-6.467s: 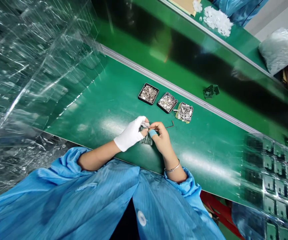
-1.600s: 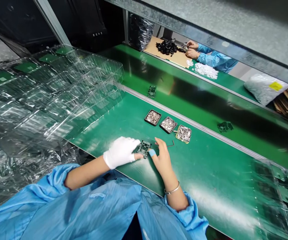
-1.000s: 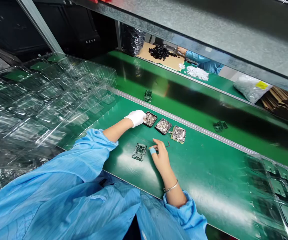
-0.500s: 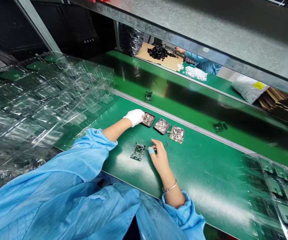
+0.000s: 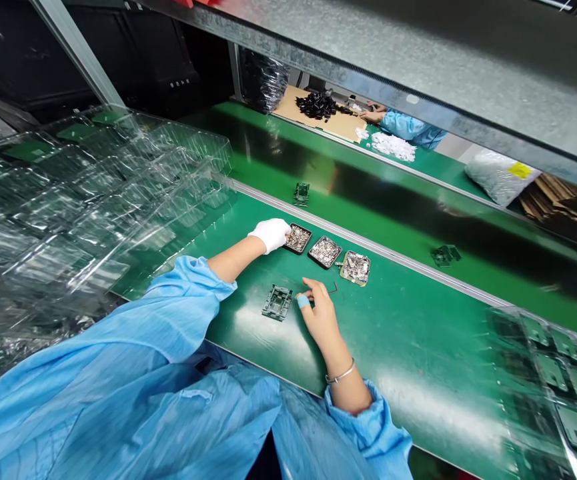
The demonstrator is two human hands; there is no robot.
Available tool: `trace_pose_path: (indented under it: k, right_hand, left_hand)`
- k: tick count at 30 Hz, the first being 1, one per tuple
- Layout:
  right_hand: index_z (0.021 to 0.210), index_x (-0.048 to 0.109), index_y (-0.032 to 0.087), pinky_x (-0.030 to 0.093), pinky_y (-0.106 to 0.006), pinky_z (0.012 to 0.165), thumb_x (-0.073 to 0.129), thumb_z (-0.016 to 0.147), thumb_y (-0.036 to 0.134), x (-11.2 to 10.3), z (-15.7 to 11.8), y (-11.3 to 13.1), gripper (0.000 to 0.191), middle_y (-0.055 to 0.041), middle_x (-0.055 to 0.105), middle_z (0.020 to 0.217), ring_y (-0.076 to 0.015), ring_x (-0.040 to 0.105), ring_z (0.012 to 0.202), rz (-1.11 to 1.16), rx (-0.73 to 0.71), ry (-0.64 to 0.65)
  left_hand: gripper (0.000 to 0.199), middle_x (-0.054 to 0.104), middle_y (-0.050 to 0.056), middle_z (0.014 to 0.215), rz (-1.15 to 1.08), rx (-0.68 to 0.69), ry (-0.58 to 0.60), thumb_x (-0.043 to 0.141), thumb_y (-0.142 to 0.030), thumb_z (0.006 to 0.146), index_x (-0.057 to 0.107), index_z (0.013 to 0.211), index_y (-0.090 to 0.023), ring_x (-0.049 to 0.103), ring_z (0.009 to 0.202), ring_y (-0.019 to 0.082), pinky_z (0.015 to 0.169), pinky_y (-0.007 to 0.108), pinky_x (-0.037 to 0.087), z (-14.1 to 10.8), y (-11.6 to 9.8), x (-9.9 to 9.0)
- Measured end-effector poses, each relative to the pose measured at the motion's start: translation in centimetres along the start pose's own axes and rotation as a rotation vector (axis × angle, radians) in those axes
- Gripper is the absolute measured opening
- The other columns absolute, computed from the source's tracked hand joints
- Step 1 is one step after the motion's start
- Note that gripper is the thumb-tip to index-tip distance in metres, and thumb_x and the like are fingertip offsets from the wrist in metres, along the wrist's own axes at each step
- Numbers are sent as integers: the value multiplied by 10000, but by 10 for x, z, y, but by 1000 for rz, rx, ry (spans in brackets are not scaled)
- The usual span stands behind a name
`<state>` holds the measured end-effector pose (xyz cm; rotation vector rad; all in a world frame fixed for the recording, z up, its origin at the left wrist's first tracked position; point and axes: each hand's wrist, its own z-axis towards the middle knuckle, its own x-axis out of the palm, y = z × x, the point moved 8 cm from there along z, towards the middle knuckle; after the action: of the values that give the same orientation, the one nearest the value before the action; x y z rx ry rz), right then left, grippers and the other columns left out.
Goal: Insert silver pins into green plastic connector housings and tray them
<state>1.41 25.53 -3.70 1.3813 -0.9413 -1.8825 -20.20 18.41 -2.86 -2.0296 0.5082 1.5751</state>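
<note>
My left hand (image 5: 271, 235), in a white glove, reaches into the left black tray (image 5: 299, 239) of small metal parts. Its fingers are drawn together at the tray's near left side; whatever lies between the fingertips is too small to make out. On the green bench a circuit board (image 5: 277, 303) lies flat between my two arms. Bare except for a blue finger cover on the thumb, my right hand (image 5: 319, 312) hovers just right of that board. Its fingers are loosely bent, with a gap between thumb and forefinger. A small L-shaped hex key (image 5: 334, 288) lies beyond them.
Two more trays, a black one (image 5: 325, 252) and a lighter one (image 5: 355, 267), hold metal pieces. Boards (image 5: 301, 194) (image 5: 446, 255) lie on the green strip behind the metal rail. Clear plastic trays (image 5: 133, 193) stack up left; another (image 5: 558, 373) stands right. A shelf (image 5: 418, 67) overhangs; a co-worker's arm (image 5: 403, 125) shows beyond.
The boards behind the rail have shifted slightly right. Across the way, the co-worker's hands have moved, and both now show. My own hands have hardly moved.
</note>
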Motion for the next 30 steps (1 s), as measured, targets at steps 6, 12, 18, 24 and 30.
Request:
trace_pose_path:
  k: [6,12,18,24,30]
  right_hand:
    - [1223,548,166,526,-359,838,472,900,267,0,0,1,347,-128,587,1159,-174,629,865,1,-5,-9]
    - [1210,562,174,530,-361,831,474,897,265,-2,0,4,338,-124,592,1152,-176,630,857,-12,-5,-5]
    - [1215,562,181,531,-357,835,468,905,271,-2,-1,6,336,-121,595,1144,-176,630,863,-18,-24,-3]
    - [1211,565,177,535,-349,821,466,903,266,-2,0,6,336,-121,598,1136,-171,630,848,-28,-26,-10]
    - [1218,564,176,529,-343,835,470,901,264,-2,-1,6,341,-119,597,1138,-169,627,864,-29,-20,1]
  left_hand:
    - [230,664,113,947,-25,-2,-32,493,-249,812,700,876,-169,619,879,235,758,294,456,2,1,1]
    - [245,658,86,897,-56,3,-76,466,-253,810,695,874,-192,614,847,228,724,298,449,1,9,-1]
    - [257,649,80,943,-48,21,-80,488,-346,827,696,873,-202,611,884,231,732,291,453,-3,2,0]
    - [275,642,93,950,-16,5,-74,438,-282,849,696,872,-188,614,897,229,757,290,461,-4,1,-1]
    - [236,644,100,979,7,7,-52,490,-283,839,697,890,-183,611,940,233,796,283,464,-5,0,2]
